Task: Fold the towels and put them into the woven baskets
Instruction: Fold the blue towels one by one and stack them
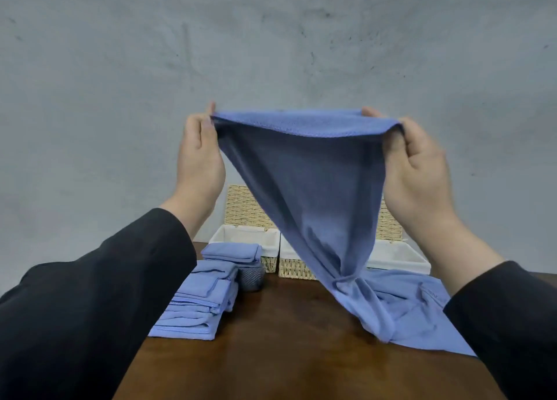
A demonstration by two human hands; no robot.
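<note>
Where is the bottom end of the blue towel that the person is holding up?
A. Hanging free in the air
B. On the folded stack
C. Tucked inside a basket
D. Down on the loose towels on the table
D: both hands, left hand and right hand, pinch the top edge of the blue towel, and its bunched lower end rests on the loose towels on the wooden table.
</note>
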